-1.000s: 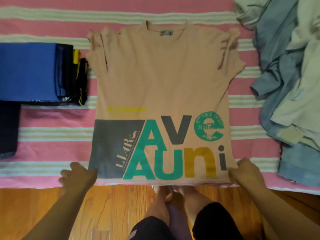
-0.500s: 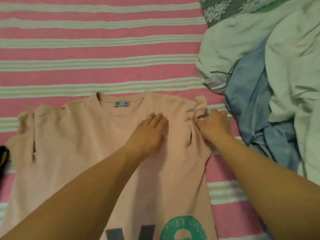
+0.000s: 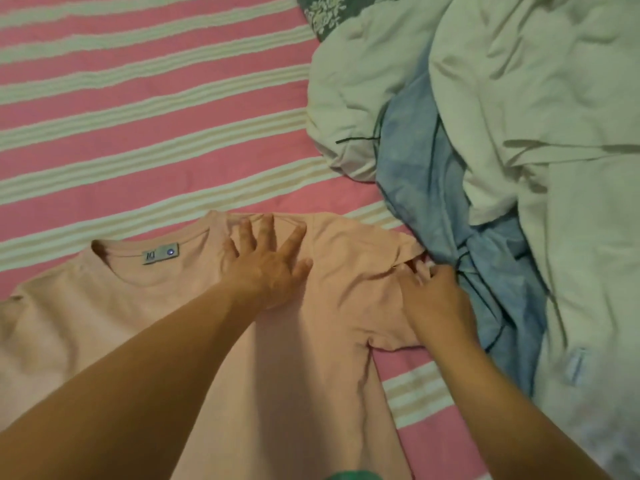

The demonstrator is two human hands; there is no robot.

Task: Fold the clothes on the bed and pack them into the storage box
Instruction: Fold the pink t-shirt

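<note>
The peach T-shirt (image 3: 311, 358) lies flat on the striped bed (image 3: 138, 140). Both hands have moved up from its hem: the left hand (image 3: 266, 268) presses flat, fingers spread, beside the collar, while at three o'clock the right hand (image 3: 436, 303) pinches the sleeve (image 3: 374, 271), likely starting a side fold.

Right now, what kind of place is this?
Likely a bedroom: a peach T-shirt lies spread on a pink striped bed cover, with a heap of unfolded clothes beside it and a floral pillow or bedding corner behind.
</note>
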